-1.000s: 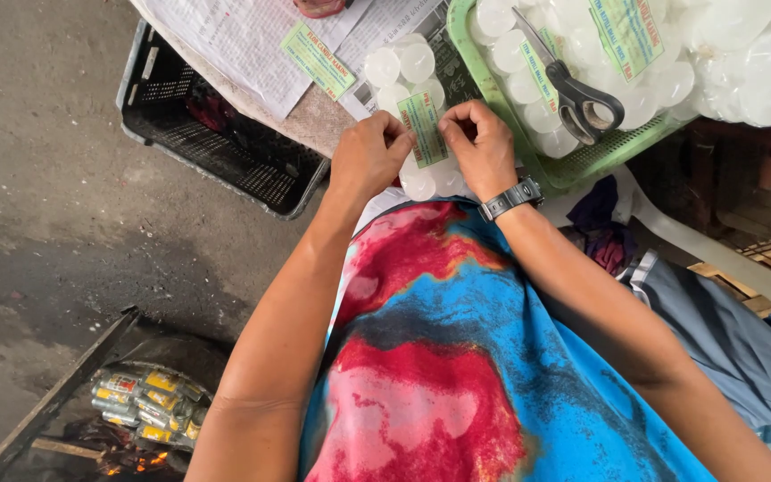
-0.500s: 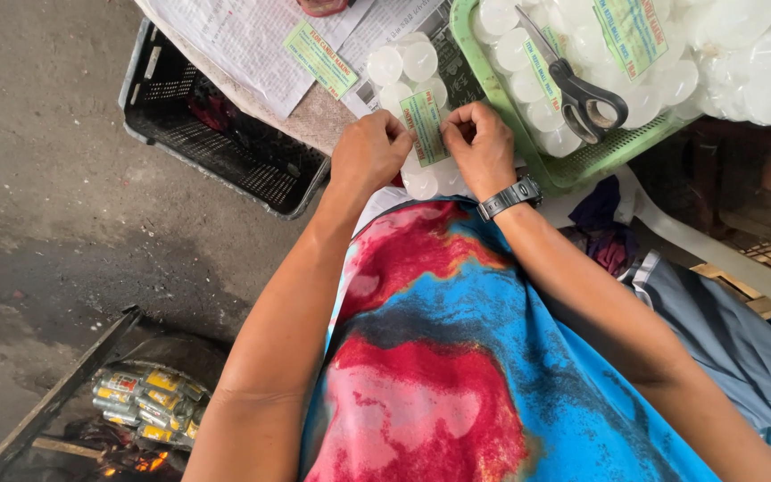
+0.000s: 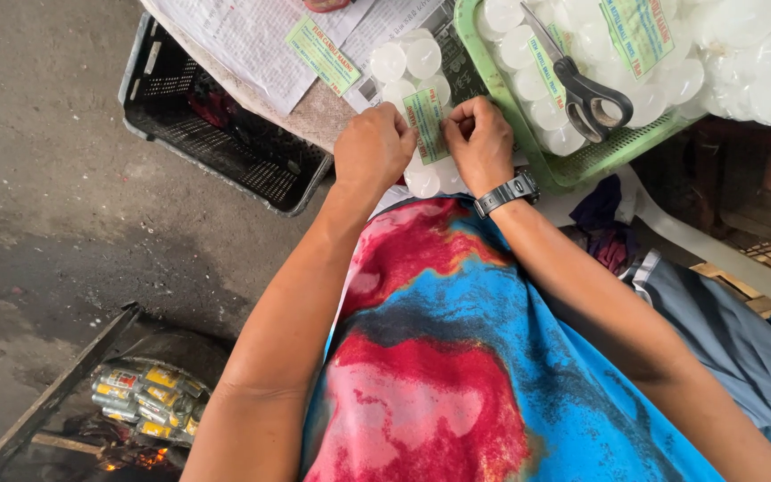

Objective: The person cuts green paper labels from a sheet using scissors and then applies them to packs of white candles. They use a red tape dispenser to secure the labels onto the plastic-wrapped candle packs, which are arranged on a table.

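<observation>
My left hand [image 3: 373,147] and right hand [image 3: 479,143] pinched the green label [image 3: 426,123] together; thin, floppy paper, best gripped at its edges, scissors [image 3: 582,85] at two o'clock.

Green label on a bag of white discs

The green paper label [image 3: 425,124] lies flat atop the clear packet of round white discs [image 3: 421,174], at the table edge, pinched from both sides.

green label [image 3: 426,123], green tray [image 3: 582,161], black-handled scissors [image 3: 586,89].
</observation>
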